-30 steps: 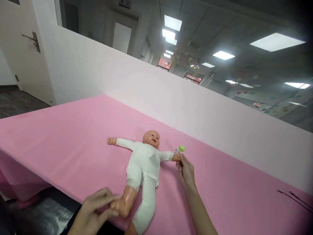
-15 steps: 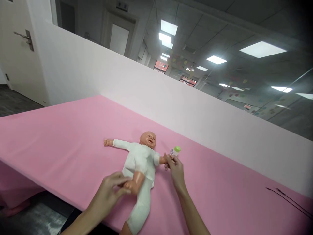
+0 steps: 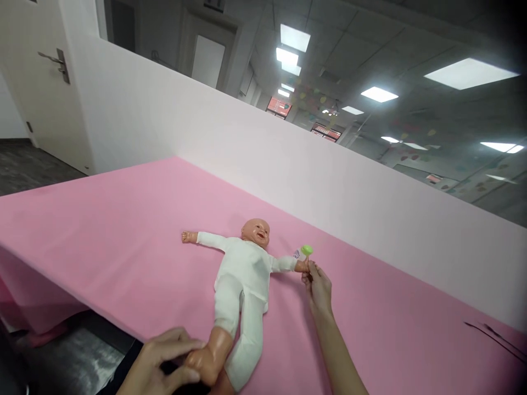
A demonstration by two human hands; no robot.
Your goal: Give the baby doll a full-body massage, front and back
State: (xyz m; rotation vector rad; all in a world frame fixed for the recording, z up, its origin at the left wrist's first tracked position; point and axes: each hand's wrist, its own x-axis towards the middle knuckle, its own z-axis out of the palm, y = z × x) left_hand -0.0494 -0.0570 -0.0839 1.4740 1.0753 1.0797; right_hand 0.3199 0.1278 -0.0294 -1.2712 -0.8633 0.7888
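Observation:
A baby doll [image 3: 246,269] with a white cloth body lies on its back on the pink-covered table [image 3: 140,219]. My left hand [image 3: 164,362] is closed around the doll's foot [image 3: 203,362], on the leg at the left, near the table's front edge. With fingers pinched, my right hand [image 3: 319,285] grips the doll's hand [image 3: 302,266], and that arm is stretched out to the right. Just behind those fingers is a small bottle with a green cap [image 3: 307,250], partly hidden. The doll's other arm [image 3: 209,240] extends out to the left, untouched.
A white low wall [image 3: 288,170] runs along the table's back, with glass above it. Thin dark cords or sticks [image 3: 494,340] lie at the right. A door [image 3: 53,93] stands at the far left.
My left hand has drawn the doll's bent leg down and straightened it toward the front edge. My right hand has pulled the doll's arm outward to the right. The view has shifted slightly.

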